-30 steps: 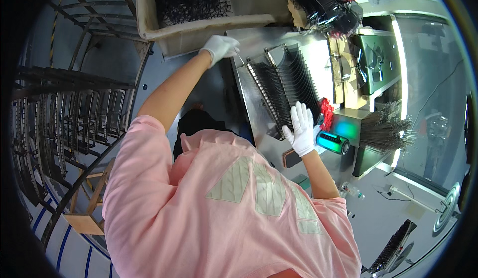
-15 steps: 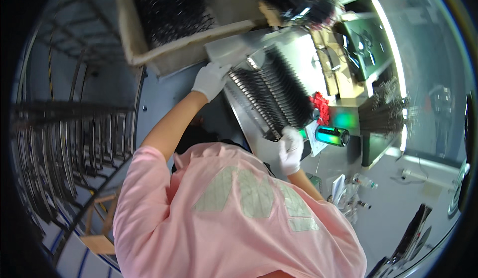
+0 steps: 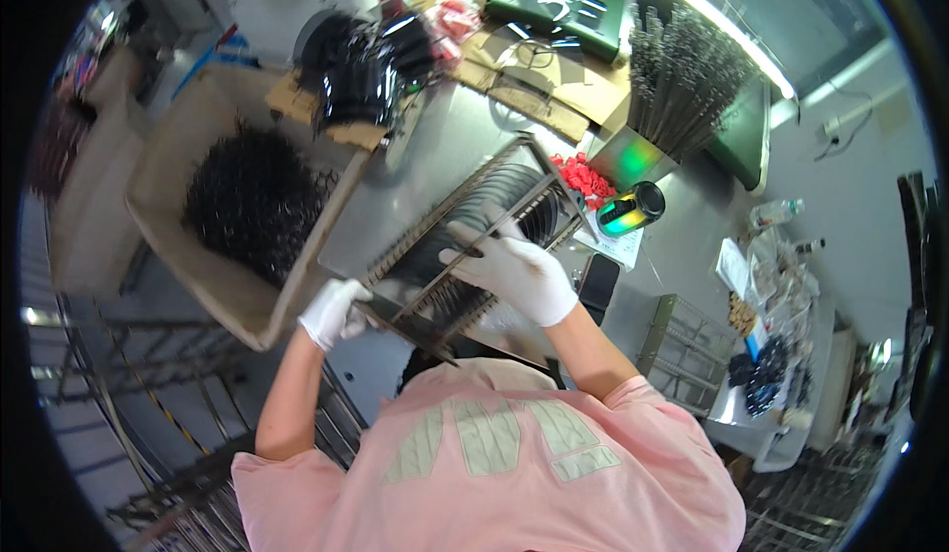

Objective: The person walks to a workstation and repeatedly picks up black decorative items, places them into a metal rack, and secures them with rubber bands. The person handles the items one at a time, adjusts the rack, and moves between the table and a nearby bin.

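Observation:
A metal slotted rack (image 3: 435,221) stands at a slant above the near part of the steel table. Inside it a row of thin, dark, curved pieces (image 3: 497,191) sits side by side; their exact kind I cannot make out. My left hand (image 3: 336,315), in a white glove, closes on the rack's near left corner, its fingertips partly hidden. Over the rack's right side lies my gloved right hand (image 3: 524,273), its fingers hooked around a long bar, the index and thumb spread apart.
To the left a large beige bin (image 3: 158,181) holds many small black parts. Glossy black pieces (image 3: 361,68) are stacked behind. Right of the rack are red bits (image 3: 585,178), a lit cylindrical speaker (image 3: 631,209), a phone (image 3: 599,281), a holder of thin rods (image 3: 682,68) and a green metal rack (image 3: 682,344).
My view has swung, and the rack now appears turned and tilted. My right hand has shifted from its near end corner onto its long bar; my left hand is at the near left corner.

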Action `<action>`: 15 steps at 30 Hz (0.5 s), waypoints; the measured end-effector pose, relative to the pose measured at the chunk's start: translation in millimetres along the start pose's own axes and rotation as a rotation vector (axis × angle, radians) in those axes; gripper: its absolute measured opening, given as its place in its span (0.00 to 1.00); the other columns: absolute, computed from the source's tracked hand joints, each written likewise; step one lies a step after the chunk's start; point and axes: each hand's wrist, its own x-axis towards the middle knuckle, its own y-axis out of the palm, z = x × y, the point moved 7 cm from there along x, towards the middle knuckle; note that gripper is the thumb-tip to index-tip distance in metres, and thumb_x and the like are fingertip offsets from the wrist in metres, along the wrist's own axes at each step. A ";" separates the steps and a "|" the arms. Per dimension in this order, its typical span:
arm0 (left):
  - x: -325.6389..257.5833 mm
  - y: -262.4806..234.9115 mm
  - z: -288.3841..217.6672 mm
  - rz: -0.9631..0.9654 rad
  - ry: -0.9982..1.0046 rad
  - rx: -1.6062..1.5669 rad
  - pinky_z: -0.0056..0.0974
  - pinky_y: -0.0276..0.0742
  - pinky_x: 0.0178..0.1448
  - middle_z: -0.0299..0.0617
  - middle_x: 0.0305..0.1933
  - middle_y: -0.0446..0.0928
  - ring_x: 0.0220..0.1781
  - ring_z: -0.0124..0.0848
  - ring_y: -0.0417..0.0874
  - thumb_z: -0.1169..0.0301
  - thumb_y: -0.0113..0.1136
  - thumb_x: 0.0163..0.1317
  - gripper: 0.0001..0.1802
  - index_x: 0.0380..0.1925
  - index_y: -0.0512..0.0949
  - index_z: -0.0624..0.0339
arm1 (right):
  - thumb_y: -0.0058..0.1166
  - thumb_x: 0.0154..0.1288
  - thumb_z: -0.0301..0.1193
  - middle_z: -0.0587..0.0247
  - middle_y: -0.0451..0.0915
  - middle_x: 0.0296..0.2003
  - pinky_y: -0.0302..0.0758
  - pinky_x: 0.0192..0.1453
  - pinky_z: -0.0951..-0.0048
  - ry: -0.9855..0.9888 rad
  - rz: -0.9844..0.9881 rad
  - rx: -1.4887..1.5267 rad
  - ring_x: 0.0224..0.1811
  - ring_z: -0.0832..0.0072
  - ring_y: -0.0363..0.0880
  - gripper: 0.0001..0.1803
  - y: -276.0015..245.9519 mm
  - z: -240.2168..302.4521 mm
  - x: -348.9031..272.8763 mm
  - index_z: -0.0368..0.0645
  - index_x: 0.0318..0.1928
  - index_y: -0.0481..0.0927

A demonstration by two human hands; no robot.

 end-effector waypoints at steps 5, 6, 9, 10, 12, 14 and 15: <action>60.4 10.5 109.4 0.262 -0.447 -0.509 0.32 0.56 0.15 0.53 0.30 0.83 0.14 0.32 0.71 0.64 0.51 0.67 0.19 0.38 0.83 0.71 | 0.59 0.70 0.31 0.54 0.39 0.85 0.53 0.83 0.60 -0.029 -0.324 -0.356 0.81 0.66 0.56 0.59 -25.3 -14.6 36.7 0.53 0.85 0.26; 67.4 6.6 118.3 0.226 -0.415 -0.473 0.32 0.56 0.15 0.52 0.30 0.82 0.13 0.32 0.69 0.63 0.50 0.68 0.19 0.36 0.82 0.69 | 0.59 0.70 0.31 0.55 0.28 0.86 0.49 0.84 0.62 0.037 -0.346 -0.381 0.84 0.67 0.48 0.61 -34.5 -15.1 40.4 0.55 0.83 0.21; 71.9 7.4 124.5 0.170 -0.372 -0.475 0.33 0.55 0.14 0.48 0.26 0.78 0.11 0.31 0.66 0.59 0.47 0.70 0.20 0.33 0.80 0.66 | 0.58 0.74 0.34 0.47 0.65 0.77 0.67 0.78 0.59 0.078 -0.091 -0.834 0.77 0.62 0.68 0.44 -42.3 21.2 34.8 0.46 0.84 0.50; 70.1 4.5 121.9 0.109 -0.371 -0.520 0.33 0.56 0.14 0.47 0.26 0.78 0.12 0.30 0.66 0.59 0.47 0.70 0.20 0.33 0.80 0.65 | 0.57 0.75 0.33 0.49 0.75 0.67 0.73 0.71 0.59 -0.018 -0.315 -0.968 0.69 0.60 0.75 0.33 -64.4 62.2 35.4 0.43 0.75 0.63; 56.8 9.2 117.8 0.121 -0.522 -0.684 0.33 0.63 0.16 0.46 0.22 0.82 0.13 0.31 0.73 0.54 0.45 0.73 0.26 0.30 0.82 0.64 | 0.55 0.74 0.30 0.49 0.85 0.50 0.81 0.59 0.57 -0.361 -0.695 -1.464 0.53 0.55 0.85 0.17 -94.1 147.2 30.0 0.41 0.60 0.79; 49.2 -13.5 99.9 -0.048 -0.319 -0.055 0.30 0.65 0.18 0.43 0.21 0.82 0.15 0.28 0.75 0.46 0.45 0.75 0.33 0.29 0.83 0.65 | 0.54 0.70 0.27 0.45 0.85 0.44 0.82 0.53 0.52 -0.513 -1.033 -2.022 0.47 0.50 0.86 0.11 -124.5 198.1 34.8 0.45 0.51 0.83; 41.0 -23.6 93.0 -0.157 -0.296 0.142 0.28 0.64 0.18 0.41 0.21 0.82 0.14 0.26 0.75 0.43 0.46 0.75 0.35 0.30 0.83 0.66 | 0.53 0.68 0.26 0.44 0.84 0.46 0.82 0.53 0.50 -0.200 -0.976 -2.280 0.47 0.48 0.85 0.12 -156.0 197.5 47.3 0.45 0.51 0.81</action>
